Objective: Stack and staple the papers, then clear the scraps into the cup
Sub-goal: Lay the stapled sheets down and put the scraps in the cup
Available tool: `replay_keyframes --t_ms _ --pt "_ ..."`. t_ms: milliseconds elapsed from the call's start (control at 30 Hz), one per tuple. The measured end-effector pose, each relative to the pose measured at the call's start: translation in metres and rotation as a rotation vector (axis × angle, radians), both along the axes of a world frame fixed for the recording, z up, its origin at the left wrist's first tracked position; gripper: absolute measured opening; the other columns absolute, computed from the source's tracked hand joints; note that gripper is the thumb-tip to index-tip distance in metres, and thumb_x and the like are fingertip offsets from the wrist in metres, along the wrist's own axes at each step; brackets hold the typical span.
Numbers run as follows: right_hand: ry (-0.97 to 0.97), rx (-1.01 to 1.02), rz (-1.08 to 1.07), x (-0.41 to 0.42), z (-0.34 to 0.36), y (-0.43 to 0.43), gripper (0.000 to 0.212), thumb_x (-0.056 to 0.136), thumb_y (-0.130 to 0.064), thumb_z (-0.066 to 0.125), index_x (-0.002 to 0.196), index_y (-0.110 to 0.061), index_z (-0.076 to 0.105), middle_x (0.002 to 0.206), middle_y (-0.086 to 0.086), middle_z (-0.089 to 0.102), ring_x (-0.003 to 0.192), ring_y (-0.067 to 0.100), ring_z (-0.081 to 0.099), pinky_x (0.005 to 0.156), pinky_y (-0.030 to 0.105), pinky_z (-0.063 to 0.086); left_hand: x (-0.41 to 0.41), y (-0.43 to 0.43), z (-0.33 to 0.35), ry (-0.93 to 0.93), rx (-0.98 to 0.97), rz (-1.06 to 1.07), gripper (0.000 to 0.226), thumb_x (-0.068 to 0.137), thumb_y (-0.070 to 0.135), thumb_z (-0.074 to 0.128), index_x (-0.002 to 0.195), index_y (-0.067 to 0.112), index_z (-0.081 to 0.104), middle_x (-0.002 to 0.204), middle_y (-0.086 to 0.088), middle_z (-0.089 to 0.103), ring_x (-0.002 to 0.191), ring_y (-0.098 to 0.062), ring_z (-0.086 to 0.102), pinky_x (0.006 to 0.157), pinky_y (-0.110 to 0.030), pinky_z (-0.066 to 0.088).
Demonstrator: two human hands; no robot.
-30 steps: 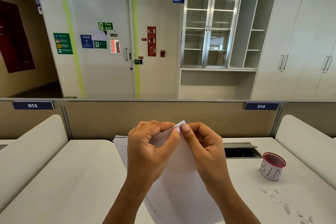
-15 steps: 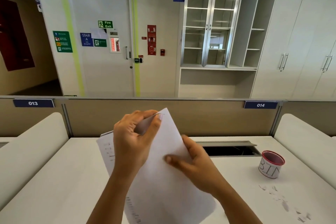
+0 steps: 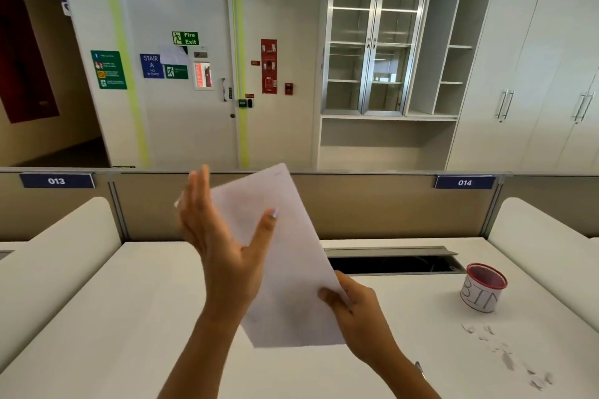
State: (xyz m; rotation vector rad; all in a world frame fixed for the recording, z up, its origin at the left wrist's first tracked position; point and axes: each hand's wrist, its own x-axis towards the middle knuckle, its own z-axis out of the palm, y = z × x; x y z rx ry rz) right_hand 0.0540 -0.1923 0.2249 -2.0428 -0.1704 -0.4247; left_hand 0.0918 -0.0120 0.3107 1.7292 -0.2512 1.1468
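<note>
A stack of white papers (image 3: pixel 285 269) is held up in the air above the desk, tilted with its top corner toward the partition. My right hand (image 3: pixel 356 311) grips its lower right edge. My left hand (image 3: pixel 223 246) lies against the left side of the stack, fingers spread behind it and thumb across the front. A red-rimmed cup (image 3: pixel 482 288) marked "BIN" stands on the desk at the right. Small paper scraps (image 3: pixel 509 356) lie scattered on the desk in front of the cup. No stapler is in view.
The white desk (image 3: pixel 113 317) has a beige partition (image 3: pixel 372 204) at the back and rounded white dividers on both sides. An open cable slot (image 3: pixel 392 261) sits in the desk behind the papers, left of the cup.
The papers have been lifted higher and turned more upright. My left hand let go of its pinch on the top corner and opened flat; my right hand slid down to the lower edge.
</note>
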Motion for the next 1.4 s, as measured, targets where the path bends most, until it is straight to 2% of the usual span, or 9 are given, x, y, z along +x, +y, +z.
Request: replay_keyframes --t_ms 100,200,300,433,567,700,933,1167,1400 --pt "-0.142 -0.006 -0.096 0.004 0.000 0.004 0.021 0.094 -0.015 0.055 0.106 -0.026 0.068 0.070 -0.022 0.065 0.065 0.005 0.059 0.057 0.012 0.041 -0.017 -0.026 -0.018 0.269 -0.137 -0.117 0.114 0.065 0.061 0.074 0.147 0.025 0.004 0.154 -0.007 0.014 0.140 -0.023 0.011 0.115 -0.041 0.014" --pt "-0.317 -0.117 -0.147 0.005 0.002 0.014 0.024 0.096 -0.025 0.050 0.114 -0.029 0.065 0.064 -0.026 0.061 0.062 -0.006 0.058 0.058 0.004 0.040 -0.030 -0.048 -0.039 0.556 -0.222 -0.417 0.114 0.060 0.054 0.075 0.143 0.040 -0.003 0.154 0.008 0.007 0.139 -0.009 0.013 0.112 -0.033 0.022" --pt "-0.403 -0.198 -0.087 0.006 0.000 0.026 0.033 0.095 -0.033 0.046 0.126 -0.033 0.058 0.107 -0.015 0.070 0.096 -0.012 0.060 0.084 0.006 0.048 -0.034 -0.058 -0.050 0.655 -0.288 -0.638 0.099 0.068 0.055 0.069 0.142 0.042 0.005 0.149 0.014 0.024 0.131 -0.011 0.039 0.102 -0.031 0.043" --pt "-0.358 -0.308 0.007 0.009 -0.005 0.035 0.046 0.097 -0.021 0.049 0.136 -0.043 0.041 0.137 -0.020 0.051 0.119 0.003 0.056 0.098 0.022 0.048 -0.029 -0.059 -0.052 0.627 -0.430 -0.632 0.048 0.091 0.038 0.046 0.134 0.042 0.024 0.126 0.019 0.046 0.110 -0.011 0.056 0.092 -0.022 0.049" --pt "-0.096 -0.361 0.239 0.012 -0.007 0.032 0.057 0.096 -0.047 0.043 0.140 -0.058 0.010 0.153 -0.032 0.012 0.143 -0.005 0.010 0.117 0.029 0.021 -0.017 -0.046 -0.052 0.663 -0.505 -0.554 0.041 0.097 0.035 0.036 0.138 0.028 0.036 0.121 0.008 0.053 0.099 -0.017 0.058 0.083 -0.029 0.051" --pt "0.049 -0.039 0.403 0.013 -0.003 0.019 0.056 0.091 -0.052 0.047 0.143 -0.047 0.027 0.152 -0.031 0.019 0.142 -0.006 0.014 0.114 0.029 0.018 -0.005 -0.026 -0.052 0.682 -0.473 -0.580 0.024 0.097 0.033 0.038 0.119 0.028 0.048 0.108 0.008 0.062 0.094 -0.016 0.062 0.069 -0.024 0.053" --pt "0.253 0.371 -0.012 0.035 -0.014 -0.013 0.049 0.085 -0.046 0.060 0.128 -0.044 0.036 0.125 -0.025 0.044 0.117 0.003 0.046 0.093 0.020 0.039 -0.005 -0.004 -0.051 0.778 -0.426 -0.711 0.013 0.096 0.031 0.044 0.096 0.026 0.057 0.081 0.012 0.072 0.078 -0.011 0.068 0.053 -0.014 0.051" --pt "0.494 0.440 -0.027 0.040 -0.038 -0.035 0.031 0.091 -0.045 0.054 0.104 -0.020 0.067 0.106 0.004 0.067 0.089 0.023 0.061 0.064 0.030 0.054 0.008 0.014 -0.061 0.866 -0.511 -0.682 0.012 0.093 0.034 0.051 0.096 0.025 0.058 0.096 0.004 0.069 0.090 -0.017 0.065 0.075 -0.034 0.051" --pt "0.405 0.400 -0.143 0.049 -0.056 -0.023 0.021 0.096 -0.033 0.050 0.106 -0.018 0.060 0.087 0.004 0.061 0.067 0.018 0.054 0.044 0.019 0.042 0.044 0.026 -0.085 0.872 -0.562 -0.541 0.017 0.092 0.029 0.056 0.105 0.019 0.061 0.096 0.000 0.070 0.087 -0.022 0.067 0.069 -0.033 0.052"
